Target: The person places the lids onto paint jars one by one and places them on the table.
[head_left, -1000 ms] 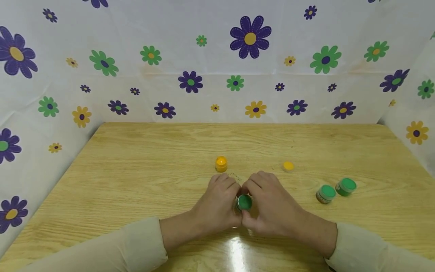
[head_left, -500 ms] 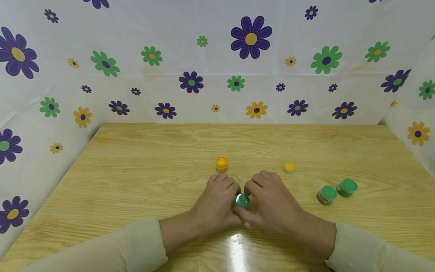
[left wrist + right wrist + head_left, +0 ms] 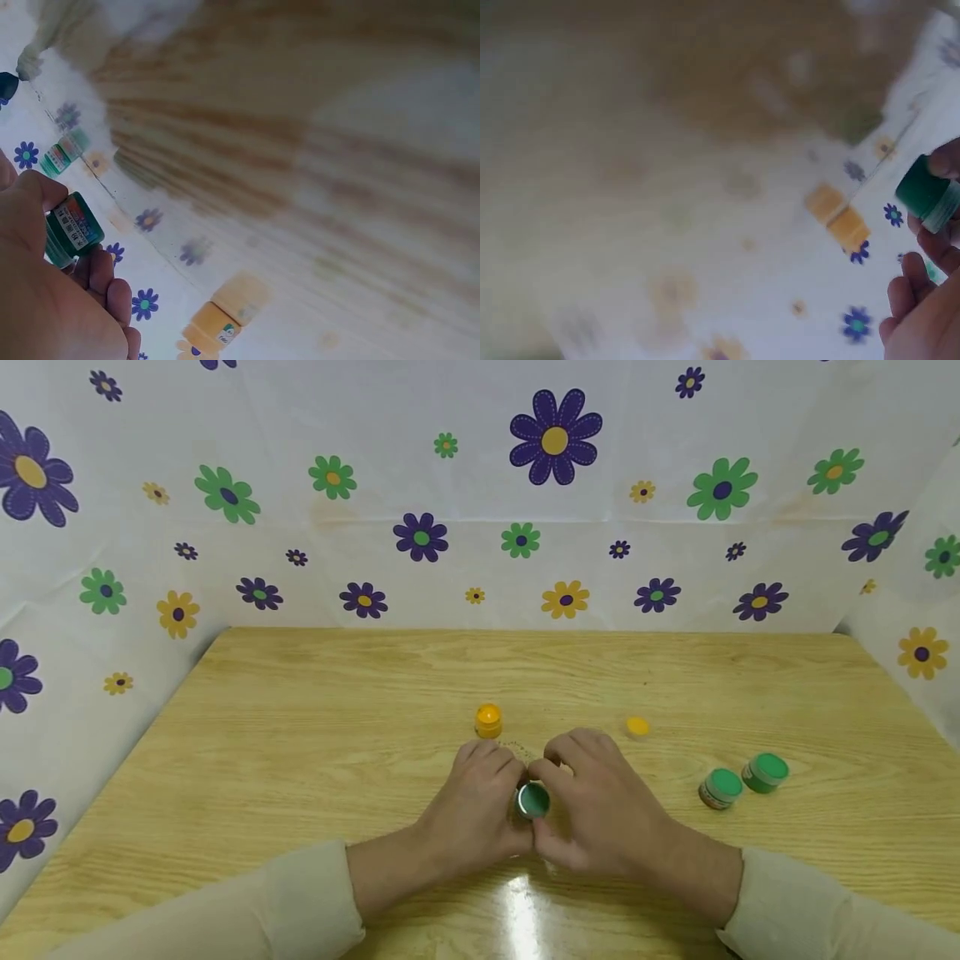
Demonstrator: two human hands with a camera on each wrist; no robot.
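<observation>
A small green paint jar (image 3: 532, 800) is held between both hands, low over the front middle of the table. My left hand (image 3: 480, 797) grips it from the left; in the left wrist view the jar (image 3: 73, 225) shows a printed label between thumb and fingers. My right hand (image 3: 600, 797) has thumb and index finger curled at the rim of the jar's lid, and the right wrist view shows the clear lid (image 3: 943, 210) among the fingers. An uncapped yellow paint jar (image 3: 488, 720) stands just beyond the left hand.
A yellow lid (image 3: 637, 727) lies on the wooden table (image 3: 337, 693) beyond the right hand. Two capped green jars (image 3: 721, 788) stand at the right. Flower-printed cloth (image 3: 300, 435) borders the table at the back and sides.
The right fingers shift around the lid, closing over it half a second ago and now back lower at its rim. The jar tilts slightly; other jars stay put.
</observation>
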